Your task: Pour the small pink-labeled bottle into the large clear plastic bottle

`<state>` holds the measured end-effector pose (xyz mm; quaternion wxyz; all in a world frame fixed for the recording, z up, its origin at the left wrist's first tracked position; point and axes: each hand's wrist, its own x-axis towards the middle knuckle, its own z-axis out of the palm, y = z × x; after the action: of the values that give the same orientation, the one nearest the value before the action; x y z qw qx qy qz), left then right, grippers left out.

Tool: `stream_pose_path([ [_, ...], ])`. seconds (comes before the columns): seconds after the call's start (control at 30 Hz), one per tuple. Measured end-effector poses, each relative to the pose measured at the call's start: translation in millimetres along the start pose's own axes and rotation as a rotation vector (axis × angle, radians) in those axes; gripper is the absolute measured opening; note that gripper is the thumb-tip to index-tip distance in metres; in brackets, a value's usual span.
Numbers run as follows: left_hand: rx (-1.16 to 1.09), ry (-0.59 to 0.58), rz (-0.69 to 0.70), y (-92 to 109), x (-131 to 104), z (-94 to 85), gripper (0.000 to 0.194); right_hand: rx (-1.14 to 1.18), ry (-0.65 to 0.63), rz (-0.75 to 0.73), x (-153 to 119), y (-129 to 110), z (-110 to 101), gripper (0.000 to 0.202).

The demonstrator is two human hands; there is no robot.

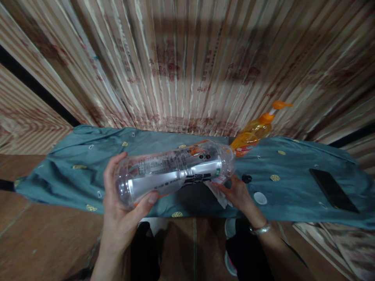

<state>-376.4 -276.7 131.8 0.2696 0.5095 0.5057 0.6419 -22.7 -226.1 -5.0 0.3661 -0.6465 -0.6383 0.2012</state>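
A large clear plastic bottle (175,169) with a silver and orange label lies nearly level across the middle of the view, raised above the cloth. Around its left end wraps my left hand (123,207), thumb in front and fingers behind. My right hand (237,195), with a silver bangle at the wrist, is closed on a crumpled white tissue (219,194) just below the bottle's right end. Its fingers are partly hidden by the bottle, and I cannot tell how firmly they touch it.
A dark green patterned cloth (88,152) covers the narrow table. Behind the clear bottle stands an orange pump bottle (250,134). To the right lie a small black cap (246,178), a white disc (260,198) and a black phone (334,191). A pleated curtain (187,66) hangs behind.
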Motion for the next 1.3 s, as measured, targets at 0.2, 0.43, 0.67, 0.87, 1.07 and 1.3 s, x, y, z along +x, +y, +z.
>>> stream_pose_path([
  [0.2,-0.007,-0.008,0.01,0.2,-0.6,-0.8,0.094,-0.013,-0.002,0.003,0.5,0.6,1.7,0.076],
  [0.43,0.03,-0.017,0.001,2.1,-1.8,0.3,0.095,0.016,0.003,0.019,0.5,0.0,1.5,0.072],
  [0.67,0.038,-0.006,-0.007,0.4,-1.9,-2.3,0.096,0.022,-0.015,0.025,0.4,-0.2,-1.2,0.066],
  [0.87,0.001,-0.014,-0.002,1.5,-0.7,-1.1,0.094,-0.018,-0.035,0.015,1.1,1.5,-1.9,0.064],
  [1.07,-0.01,-0.034,0.025,0.0,0.0,-1.7,0.09,-0.014,-0.009,-0.007,0.7,-0.2,-0.7,0.069],
  [1.3,0.006,-0.015,0.002,-1.6,-1.3,-2.7,0.095,-0.012,-0.006,-0.006,0.1,2.3,0.9,0.066],
])
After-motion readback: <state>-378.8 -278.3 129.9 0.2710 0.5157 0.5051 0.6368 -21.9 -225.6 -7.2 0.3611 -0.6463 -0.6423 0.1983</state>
